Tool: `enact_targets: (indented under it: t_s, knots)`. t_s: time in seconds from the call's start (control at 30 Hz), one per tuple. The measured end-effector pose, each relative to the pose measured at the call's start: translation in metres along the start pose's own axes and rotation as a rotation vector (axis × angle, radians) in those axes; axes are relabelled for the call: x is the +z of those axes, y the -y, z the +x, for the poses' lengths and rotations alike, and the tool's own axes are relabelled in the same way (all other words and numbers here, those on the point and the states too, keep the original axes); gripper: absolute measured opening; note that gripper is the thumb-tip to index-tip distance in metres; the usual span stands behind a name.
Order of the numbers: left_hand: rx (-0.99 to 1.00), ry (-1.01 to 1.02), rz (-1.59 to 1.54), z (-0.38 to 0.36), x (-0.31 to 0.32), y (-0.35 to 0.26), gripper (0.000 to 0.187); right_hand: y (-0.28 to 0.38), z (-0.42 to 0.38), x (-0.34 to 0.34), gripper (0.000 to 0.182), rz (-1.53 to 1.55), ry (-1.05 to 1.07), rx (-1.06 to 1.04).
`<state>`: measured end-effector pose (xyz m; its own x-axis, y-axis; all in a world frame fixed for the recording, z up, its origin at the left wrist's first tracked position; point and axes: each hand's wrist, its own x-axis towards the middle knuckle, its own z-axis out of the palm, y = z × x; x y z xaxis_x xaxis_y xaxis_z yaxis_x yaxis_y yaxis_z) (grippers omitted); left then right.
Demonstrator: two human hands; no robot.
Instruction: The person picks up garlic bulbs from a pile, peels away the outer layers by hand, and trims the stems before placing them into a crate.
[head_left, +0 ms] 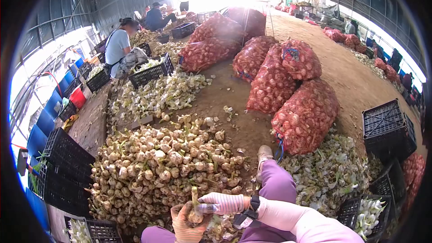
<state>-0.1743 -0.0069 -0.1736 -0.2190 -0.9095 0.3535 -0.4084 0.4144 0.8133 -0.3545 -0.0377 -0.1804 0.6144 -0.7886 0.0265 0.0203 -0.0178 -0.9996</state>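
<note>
site: a long tunnel shelter with a packed earth floor (351, 81), lit hard from the far open end.

largest items: a stack of filled red mesh sacks (288, 90) lies mid-floor, tied shut and leaning on one another; more red sacks sit along the right wall. judged as finished stock.

in front of the person, a broad heap of untrimmed garlic bulbs (162, 171), stems and roots still on, spreads over the floor. this heap is large and appears to be the work left. to the right, beside the purple-trousered leg (276, 184), lies a pile of cut stems and husk (328, 171), judged as waste from bulbs already handled. a second pale pile (157, 92) lies further back, near the co-workers.

black plastic crates (387, 128) stand empty at right; another crate at lower right (366, 213) holds white trimmed bulbs, only partly filled. crates stand at left also (63, 171).

other people: one seated person in a light blue top (118, 47) at left rear, and others further back, all well apart from the wearer.

hands: the left hand (186, 222), in an orange-patterned glove, is clamped around a single garlic bulb (195, 215), stem pointing up, held low at the bottom edge just above the lap. the right hand (222, 202), in a pale striped glove, is closed and laid against the stem of that same bulb; whether it holds a cutting tool cannot be told. a dark wrist strap (254, 203) sits at the right cuff.
</note>
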Motion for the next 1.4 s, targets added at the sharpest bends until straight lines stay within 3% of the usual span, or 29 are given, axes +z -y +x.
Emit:
enact_targets:
  t_s: [0.07,0.17,0.2,0.23,0.3,0.37,0.43,0.5,0.57,0.6,0.63,0.7,0.73,0.77,0.83,0.87,0.9,0.97,1.0,1.03,1.1,1.17,1.2,1.23,1.27,1.3,1.37,1.4]
  knots:
    - [-0.01,0.017,-0.035,-0.001,-0.001,0.002,0.061,-0.002,0.001,0.002,0.039,0.005,0.015,-0.024]
    - [-0.618,0.023,-0.878,-0.005,-0.002,0.004,0.057,-0.006,0.005,0.007,0.034,-0.121,-0.093,-0.024]
    - [-0.423,-0.063,-0.611,-0.004,0.005,0.007,0.058,-0.001,0.007,0.01,0.03,-0.232,-0.166,-0.063]
    - [-0.425,-0.064,-0.611,-0.003,0.006,0.008,0.058,-0.01,0.012,0.013,0.03,-0.231,-0.165,-0.062]
    - [0.164,-0.137,0.079,-0.002,0.007,0.011,0.058,-0.039,0.021,0.021,0.027,-0.036,-0.35,-0.073]
    - [0.157,-0.154,0.005,-0.004,0.008,0.016,0.063,-0.032,0.022,0.022,0.025,0.026,-0.342,-0.039]
    - [-0.442,-0.061,-0.933,-0.012,0.0,0.019,0.069,-0.024,0.02,0.023,0.025,0.275,-0.263,-0.059]
    - [-0.459,-0.104,-0.967,-0.009,0.002,0.012,0.072,-0.021,0.019,0.024,0.025,0.352,-0.217,-0.005]
    - [-0.575,-0.133,-1.39,-0.011,0.006,0.029,0.073,-0.034,0.022,0.022,0.024,0.218,-0.13,-0.041]
    - [-0.739,0.251,-1.782,-0.024,-0.008,0.075,0.079,-0.025,0.018,0.022,0.024,0.441,-0.025,-0.089]
    - [-0.742,0.248,-1.782,-0.023,-0.014,0.086,0.079,-0.011,0.018,0.023,0.022,0.325,-0.008,-0.072]
    - [-0.859,0.533,-1.706,-0.015,-0.022,0.082,0.078,-0.023,0.021,0.019,0.022,0.288,0.057,0.075]
    - [-0.936,0.199,-1.184,-0.009,-0.02,0.051,0.074,-0.028,0.022,0.019,0.026,0.374,0.021,0.123]
    - [-0.957,-0.011,-1.4,-0.005,-0.01,0.049,0.063,-0.033,0.023,0.02,0.03,0.462,-0.014,0.173]
    - [-0.523,-0.068,-0.7,-0.002,-0.013,0.005,0.055,-0.055,0.03,0.026,0.025,0.428,-0.25,0.206]
    - [-0.519,-0.067,-0.699,-0.005,-0.007,0.009,0.055,-0.056,0.031,0.026,0.026,0.381,-0.284,0.234]
    - [-0.384,-0.1,-0.554,-0.012,-0.001,0.02,0.053,-0.057,0.031,0.027,0.026,0.341,-0.321,0.265]
    - [-0.124,-0.168,-0.266,-0.024,0.014,0.04,0.058,-0.038,0.028,0.036,0.026,0.153,-0.206,0.262]
    - [-0.046,-0.3,-0.021,-0.021,0.021,0.048,0.058,-0.043,0.027,0.04,0.027,0.163,-0.173,0.107]
    - [-0.295,-0.404,-0.461,-0.02,0.027,0.065,0.045,-0.038,0.025,0.039,0.027,0.205,-0.071,0.253]
    - [-0.598,-0.455,-1.022,-0.023,0.017,0.077,0.043,-0.023,0.023,0.038,0.026,0.367,0.001,0.347]
    - [-0.489,-0.209,-0.925,-0.017,0.007,0.063,0.051,-0.027,0.028,0.034,0.022,0.557,-0.195,0.235]
    - [-0.433,-0.113,-0.936,-0.008,-0.007,0.02,0.048,-0.057,0.034,0.026,0.022,0.381,-0.302,0.165]
    - [-0.451,-0.11,-0.936,-0.004,-0.004,0.016,0.048,-0.058,0.037,0.019,0.022,0.34,-0.39,0.132]
    - [-0.336,-0.099,-0.88,-0.005,-0.002,0.014,0.051,-0.058,0.038,0.01,0.023,-0.144,-0.508,0.058]
    - [-0.239,-0.095,-0.817,-0.01,-0.003,0.01,0.054,-0.038,0.036,0.007,0.024,-0.254,-0.567,0.101]
    - [-0.233,-0.09,-0.699,-0.007,-0.018,-0.007,0.054,-0.036,0.033,-0.001,0.02,-0.757,-0.483,0.092]
    - [-0.182,-0.245,-0.73,-0.006,-0.016,-0.002,0.052,-0.026,0.028,-0.003,0.024,-0.845,-0.284,0.124]
